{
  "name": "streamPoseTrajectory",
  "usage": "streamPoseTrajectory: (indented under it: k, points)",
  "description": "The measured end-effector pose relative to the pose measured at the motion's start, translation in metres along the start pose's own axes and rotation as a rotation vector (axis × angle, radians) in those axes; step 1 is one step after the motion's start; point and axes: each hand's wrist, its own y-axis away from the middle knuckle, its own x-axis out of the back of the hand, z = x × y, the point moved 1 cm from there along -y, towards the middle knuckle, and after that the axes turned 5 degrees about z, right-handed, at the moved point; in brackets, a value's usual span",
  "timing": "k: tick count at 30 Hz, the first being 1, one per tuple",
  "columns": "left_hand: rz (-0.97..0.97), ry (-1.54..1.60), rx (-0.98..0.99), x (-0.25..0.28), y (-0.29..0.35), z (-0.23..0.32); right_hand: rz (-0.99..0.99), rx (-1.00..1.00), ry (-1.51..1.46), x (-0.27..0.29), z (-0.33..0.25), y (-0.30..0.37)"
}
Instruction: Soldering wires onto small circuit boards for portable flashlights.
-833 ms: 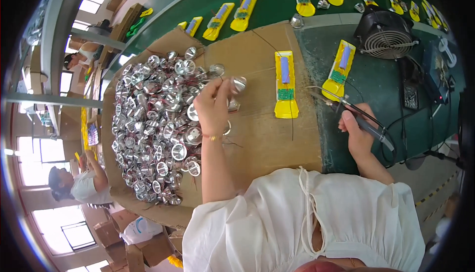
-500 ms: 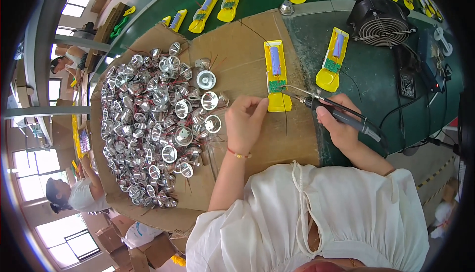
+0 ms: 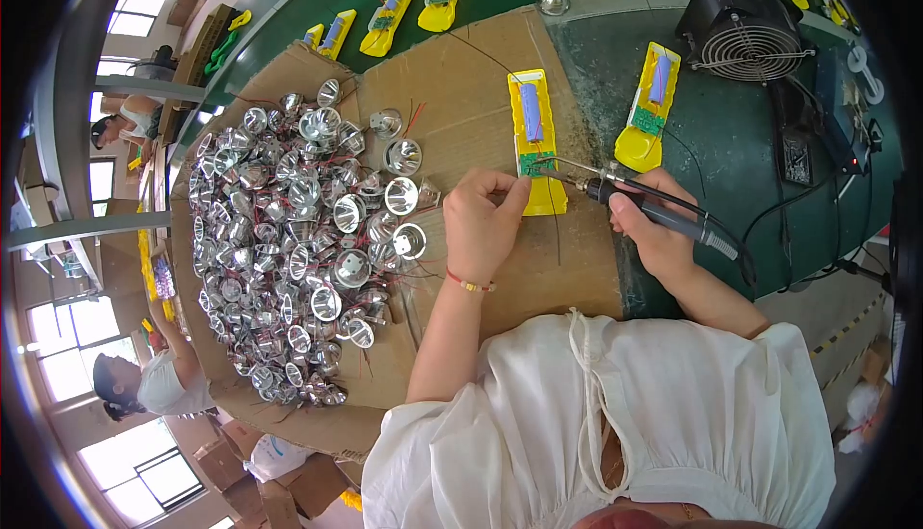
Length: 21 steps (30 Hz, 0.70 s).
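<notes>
In my right hand (image 3: 654, 221) is a soldering iron (image 3: 673, 221) with a dark grey handle and a thin metal tube beside its tip. The tip reaches the green circuit board (image 3: 536, 163) in a yellow flashlight housing (image 3: 548, 197), which also holds a purple battery cell (image 3: 532, 113). My left hand (image 3: 486, 221) is at the housing's left edge, thumb and forefinger pinched beside the board; what they hold is hidden. Thin dark wires run from the housing. Left of that hand, many silver reflector cups (image 3: 298, 260) with red wires lie heaped on cardboard (image 3: 461, 77).
Another yellow housing (image 3: 639, 149) lies on the green bench to the right. Beyond it stand a black fan (image 3: 750, 48) and a dark box (image 3: 841, 115) with cables. More housings (image 3: 391, 15) line the far strip. Two other people (image 3: 163, 380) are at the left.
The iron's tip has shifted left over the circuit board, and my left fingertips have come up closer to it. One reflector cup near the heap's right side has tipped over.
</notes>
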Motion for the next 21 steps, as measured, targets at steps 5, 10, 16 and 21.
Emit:
streamPoseTrajectory:
  k: [5,10,16,21]
  points:
    - [-0.019,0.028,0.049,0.0,-0.002,-0.001,0.081,-0.074,-0.116,-0.002,-0.006,0.003]
    - [-0.039,0.027,0.054,0.0,-0.003,0.001,0.073,-0.013,-0.09,0.005,-0.009,0.006]
    - [-0.066,-0.018,0.045,0.001,-0.003,0.002,0.064,-0.041,-0.087,0.008,-0.011,0.008]
    - [0.196,0.045,-0.322,0.019,0.012,-0.008,0.047,-0.047,-0.111,0.015,-0.012,0.01]
